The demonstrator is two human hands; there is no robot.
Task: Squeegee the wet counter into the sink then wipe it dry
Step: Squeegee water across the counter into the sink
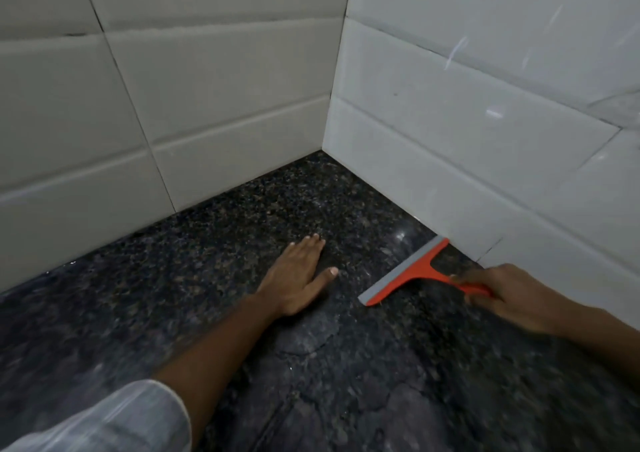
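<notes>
Left hand (298,275) is lying flat, fingers released, bracing on the dark granite tabletop (214,230). At its 3 o'clock, right hand (509,296) is grasping the orange squeegee (412,271), fingers clenched round the handle, blade touching the stone beside the tiled wall (485,147). I'm judging: keep the blade pressed evenly, overlapping strokes. Sink not in view; the wall is crowding the blade's far end.

One squeegee (412,271), two hands: left hand (298,275), right hand (512,296).
</notes>
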